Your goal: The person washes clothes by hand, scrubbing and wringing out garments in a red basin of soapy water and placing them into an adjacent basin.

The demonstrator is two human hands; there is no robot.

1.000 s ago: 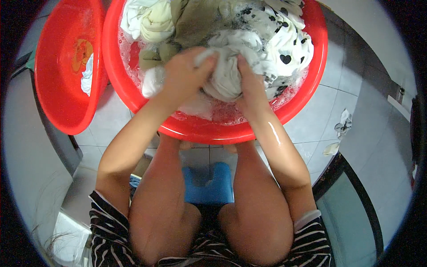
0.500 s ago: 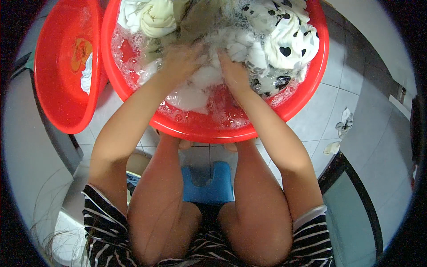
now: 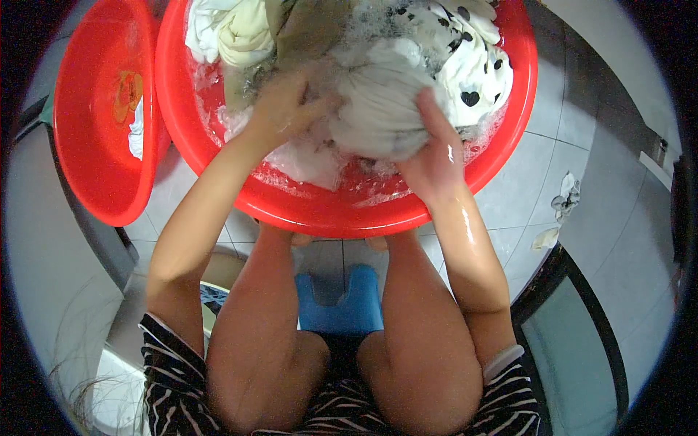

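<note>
A bundled, wet greyish-white cloth [image 3: 382, 102] is lifted at the middle of a big red basin [image 3: 320, 216]. My right hand [image 3: 436, 160] grips its right side, thumb on top and the other fingers hidden beneath it. My left hand [image 3: 287, 109] is at the bundle's left side; its fingers are smeared by motion, so I cannot tell whether they hold the cloth. Close to the right hand lies a white fabric with black hearts [image 3: 472, 83]. A cream cloth [image 3: 246, 35] and a brown-olive cloth [image 3: 313, 33] lie beyond my left hand. Suds surround the bundle.
A second red basin [image 3: 94, 171] stands tilted at the left, with a white cloth [image 3: 136, 131] inside. A blue plastic stool [image 3: 339, 309] stands between my legs on the tiled floor. Small crumpled cloths [image 3: 566, 196] lie at the right, near a dark-framed glass panel [image 3: 574, 341].
My right hand has come up out of the water and moved right, now gripping the greyish-white bundle. My left hand has shifted slightly left. The big basin has moved a little.
</note>
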